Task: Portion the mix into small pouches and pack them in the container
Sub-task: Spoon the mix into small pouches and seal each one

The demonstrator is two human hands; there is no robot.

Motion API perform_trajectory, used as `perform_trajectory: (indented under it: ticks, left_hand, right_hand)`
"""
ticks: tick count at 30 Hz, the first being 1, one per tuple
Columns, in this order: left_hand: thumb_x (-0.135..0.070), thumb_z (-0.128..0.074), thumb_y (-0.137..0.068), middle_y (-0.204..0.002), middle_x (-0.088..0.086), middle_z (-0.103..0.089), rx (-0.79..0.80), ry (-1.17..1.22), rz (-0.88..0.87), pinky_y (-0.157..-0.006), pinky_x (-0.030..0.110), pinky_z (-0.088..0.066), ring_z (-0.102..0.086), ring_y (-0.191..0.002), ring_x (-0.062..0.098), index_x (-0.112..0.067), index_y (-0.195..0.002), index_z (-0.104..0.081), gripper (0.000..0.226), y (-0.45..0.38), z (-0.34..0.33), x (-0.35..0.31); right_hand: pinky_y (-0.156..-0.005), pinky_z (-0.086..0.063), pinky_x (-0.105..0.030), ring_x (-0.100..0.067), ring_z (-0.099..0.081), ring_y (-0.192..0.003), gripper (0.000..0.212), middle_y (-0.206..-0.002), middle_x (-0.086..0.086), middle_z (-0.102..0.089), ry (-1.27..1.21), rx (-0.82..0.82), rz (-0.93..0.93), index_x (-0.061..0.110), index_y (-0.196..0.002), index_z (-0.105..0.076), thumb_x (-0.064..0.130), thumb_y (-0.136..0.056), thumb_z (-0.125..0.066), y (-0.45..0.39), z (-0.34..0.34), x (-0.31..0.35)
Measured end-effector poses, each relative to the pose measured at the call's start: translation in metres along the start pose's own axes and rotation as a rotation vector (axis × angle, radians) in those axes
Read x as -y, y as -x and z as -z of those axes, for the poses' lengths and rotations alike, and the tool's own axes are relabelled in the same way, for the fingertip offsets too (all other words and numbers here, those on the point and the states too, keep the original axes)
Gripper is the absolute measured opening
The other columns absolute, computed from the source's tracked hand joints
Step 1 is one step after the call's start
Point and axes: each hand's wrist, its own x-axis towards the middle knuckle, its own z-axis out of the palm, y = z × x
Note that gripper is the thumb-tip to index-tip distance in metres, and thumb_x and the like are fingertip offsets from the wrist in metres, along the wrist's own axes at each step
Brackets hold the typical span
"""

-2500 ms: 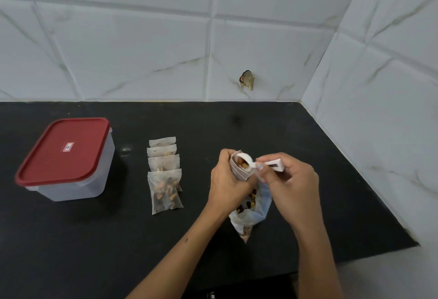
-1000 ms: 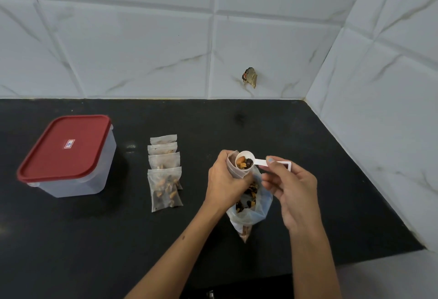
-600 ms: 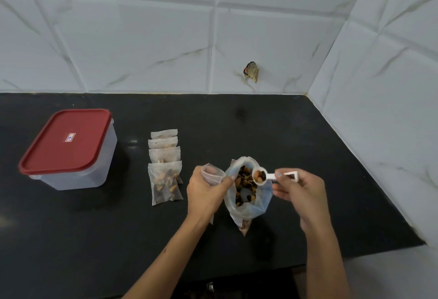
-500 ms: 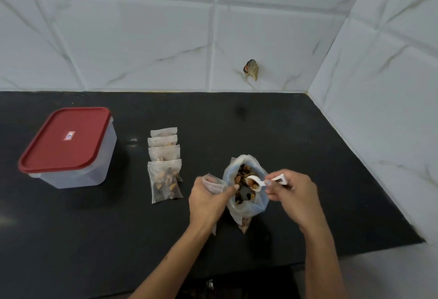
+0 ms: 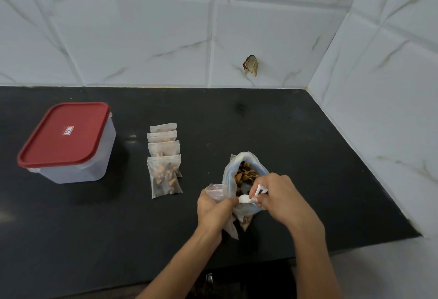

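— While the scoop went in, what was each hand doing?

— The left hand (image 5: 214, 209) had its fingers curled round a small clear pouch (image 5: 216, 192), thin crinkly film, gripping it just beside the big bag (image 5: 244, 180). The right hand (image 5: 278, 200) pinched the flat handle of a white plastic scoop (image 5: 248, 198), whose round bowl sat at the near edge of the bag's mouth.

— And the mix itself?

— Brown and dark lumpy pieces (image 5: 246, 173), heaped inside that one soft, translucent bag, which stood open on the matte black counter (image 5: 296, 132).

— How many pouches were filled?

— Four (image 5: 165, 160), flat and squarish, laid in an overlapping row left of the bag, each showing brownish bits through the film. With the one in the hand, five pouches in all.

— The container?

— One, a frosted plastic tub (image 5: 80, 163) with rounded corners, shut under a smooth red lid (image 5: 65, 132) carrying a small label. It stood well apart at the left.

— Anything else?

— Glossy white marbled tiles (image 5: 142, 26) behind, with one chipped hole (image 5: 250, 65) in them.
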Motion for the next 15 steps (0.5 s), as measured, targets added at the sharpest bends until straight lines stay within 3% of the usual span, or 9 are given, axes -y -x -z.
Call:
perform_trajectory:
  ticks: [5, 12, 15]
  left_hand:
    - [-0.002, -0.078, -0.064, -0.103, 0.012, -0.066, -0.048, 0.008, -0.026, -0.077, 0.048, -0.059, -0.069, -0.091, 0.027, -0.015, -0.115, -0.053, 0.058, 0.003, -0.004, 0.001]
    - [0.002, -0.077, -0.065, -0.102, 0.011, -0.066, -0.080, 0.021, -0.040, -0.078, 0.047, -0.059, -0.068, -0.090, 0.025, -0.016, -0.113, -0.053, 0.057, 0.004, -0.005, 0.002]
    - [0.004, -0.077, -0.065, -0.101, 0.011, -0.065, -0.093, 0.020, -0.076, -0.078, 0.047, -0.059, -0.068, -0.089, 0.024, -0.017, -0.105, -0.053, 0.051, 0.005, -0.003, 0.002]
  right_hand:
    - [-0.085, -0.055, -0.036, -0.021, -0.061, -0.097, 0.016, -0.107, -0.006, -0.061, 0.056, -0.009, -0.026, 0.019, -0.099, -0.071, 0.011, -0.090, -0.059, -0.006, -0.005, 0.003]
    - [-0.087, -0.045, -0.028, -0.023, -0.060, -0.104, 0.028, -0.107, -0.007, -0.066, 0.032, -0.144, 0.057, 0.015, -0.103, -0.070, 0.002, -0.091, -0.049, 0.008, -0.028, -0.004]
    - [-0.079, -0.045, -0.021, -0.016, -0.060, -0.094, 0.027, -0.104, -0.002, -0.063, -0.067, -0.209, 0.044, 0.018, -0.112, -0.067, 0.007, -0.093, -0.050, 0.007, -0.040, -0.001]
